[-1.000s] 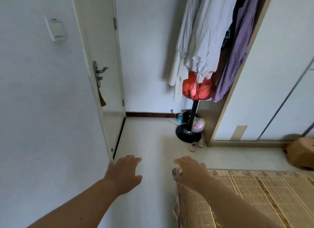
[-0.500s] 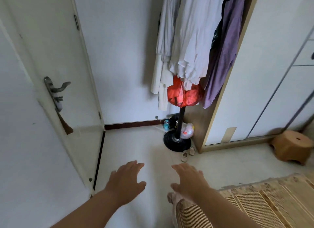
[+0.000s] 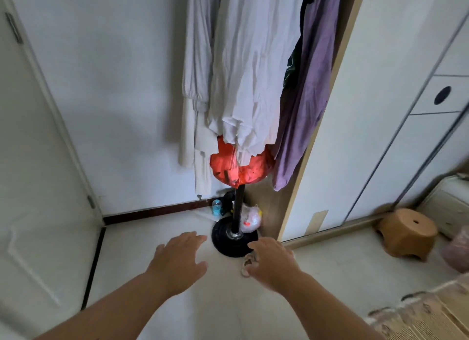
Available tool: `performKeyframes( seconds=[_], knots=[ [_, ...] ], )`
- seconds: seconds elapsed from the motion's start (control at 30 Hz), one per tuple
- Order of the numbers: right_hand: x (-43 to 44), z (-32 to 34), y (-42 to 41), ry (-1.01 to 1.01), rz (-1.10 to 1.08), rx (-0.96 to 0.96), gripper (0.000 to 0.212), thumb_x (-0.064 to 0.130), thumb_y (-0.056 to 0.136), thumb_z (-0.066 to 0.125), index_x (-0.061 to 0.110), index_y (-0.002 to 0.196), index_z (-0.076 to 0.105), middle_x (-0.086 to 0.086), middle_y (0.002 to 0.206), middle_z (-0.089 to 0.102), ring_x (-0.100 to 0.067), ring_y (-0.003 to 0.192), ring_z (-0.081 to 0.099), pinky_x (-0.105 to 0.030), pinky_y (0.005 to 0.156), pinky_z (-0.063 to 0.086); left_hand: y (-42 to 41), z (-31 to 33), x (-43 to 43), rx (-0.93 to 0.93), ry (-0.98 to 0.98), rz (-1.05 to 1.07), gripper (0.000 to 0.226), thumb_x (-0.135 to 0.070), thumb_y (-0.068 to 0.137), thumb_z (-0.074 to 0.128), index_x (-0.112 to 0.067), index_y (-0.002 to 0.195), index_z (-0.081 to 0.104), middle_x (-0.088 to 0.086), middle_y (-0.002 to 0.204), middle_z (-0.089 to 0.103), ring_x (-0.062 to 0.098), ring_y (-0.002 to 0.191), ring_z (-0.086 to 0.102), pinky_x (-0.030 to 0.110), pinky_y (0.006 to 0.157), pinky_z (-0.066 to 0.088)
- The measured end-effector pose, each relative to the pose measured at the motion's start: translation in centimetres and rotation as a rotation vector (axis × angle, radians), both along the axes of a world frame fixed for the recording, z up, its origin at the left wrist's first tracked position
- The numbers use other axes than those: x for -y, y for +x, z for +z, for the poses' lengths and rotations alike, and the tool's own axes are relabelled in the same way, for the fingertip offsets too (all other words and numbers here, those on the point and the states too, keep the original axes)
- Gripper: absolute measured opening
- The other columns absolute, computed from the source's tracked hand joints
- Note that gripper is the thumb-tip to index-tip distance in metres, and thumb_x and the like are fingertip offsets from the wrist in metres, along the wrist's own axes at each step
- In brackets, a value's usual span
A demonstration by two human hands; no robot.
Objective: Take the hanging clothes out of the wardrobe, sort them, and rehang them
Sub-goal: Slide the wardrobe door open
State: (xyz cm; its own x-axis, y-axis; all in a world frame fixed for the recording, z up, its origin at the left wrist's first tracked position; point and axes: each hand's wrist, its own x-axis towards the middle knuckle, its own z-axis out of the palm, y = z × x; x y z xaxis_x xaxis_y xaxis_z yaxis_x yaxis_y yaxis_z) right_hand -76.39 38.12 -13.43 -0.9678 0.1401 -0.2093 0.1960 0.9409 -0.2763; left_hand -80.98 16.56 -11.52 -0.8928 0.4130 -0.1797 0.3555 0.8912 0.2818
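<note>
crinkled cloth clothes (image 3: 243, 81), glossy floor (image 3: 218, 304)

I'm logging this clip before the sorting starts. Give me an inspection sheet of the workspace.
Surface: pale floor.
Job's things: white garments and purple garment hang on a stand beside the wardrobe.
Clutter: red bag on the stand; plastic bag and blue bottle by its black base.
Hands: left hand and right hand open, holding nothing, stretched forward.
Cables: nothing seen.
Surroundings: door left; brown stool and woven mat right.
</note>
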Motion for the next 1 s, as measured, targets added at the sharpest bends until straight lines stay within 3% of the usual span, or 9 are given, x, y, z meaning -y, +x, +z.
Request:
performKeyframes(
  seconds=[0.33,0.63,0.83,1.0],
  knots=[
    [-6.9,-0.7,-7.1,-0.112,-0.219,-0.030,0.050,0.043,0.082,0.051,0.036,0.131,0.045,0.010,0.134,0.041,-0.014,0.125,0.042,-0.042,0.104,0.034,-12.2,-0.9,-10.0,0.029,0.004,-0.243,0.062,-0.047,0.090,0.048,-0.037,0.146,0.024,-0.009,0.157,0.019,0.014,0.143,0.020,0.042,0.115,0.020],
    [-12.4,-2.2,-16.7,-0.144,-0.542,-0.018,0.051,0.047,0.083,0.053,0.035,0.132,0.044,0.007,0.139,0.040,-0.016,0.128,0.042,-0.039,0.102,0.034,-25.9,-1.4,-19.3,-0.007,0.077,-0.534,0.057,-0.049,0.079,0.051,-0.036,0.133,0.042,-0.013,0.135,0.047,0.011,0.125,0.045,0.038,0.100,0.041],
    [-15.0,-2.5,-18.8,-0.148,-0.664,0.009,0.056,0.048,0.085,0.054,0.036,0.138,0.039,0.007,0.147,0.033,-0.015,0.132,0.038,-0.041,0.106,0.029,-29.4,-2.3,-24.6,0.032,0.079,-0.672,0.061,-0.044,0.085,0.056,-0.031,0.142,0.037,-0.011,0.147,0.038,0.012,0.135,0.036,0.035,0.111,0.031],
    [-18.9,-1.5,-18.6,-0.128,-0.759,0.001,0.057,0.047,0.086,0.054,0.036,0.139,0.038,0.007,0.149,0.033,-0.016,0.134,0.037,-0.043,0.109,0.028,-30.6,-2.3,-29.9,0.090,0.079,-0.776,0.063,-0.044,0.086,0.054,-0.030,0.143,0.035,-0.008,0.150,0.035,0.012,0.136,0.035,0.037,0.110,0.032]
  ],
)
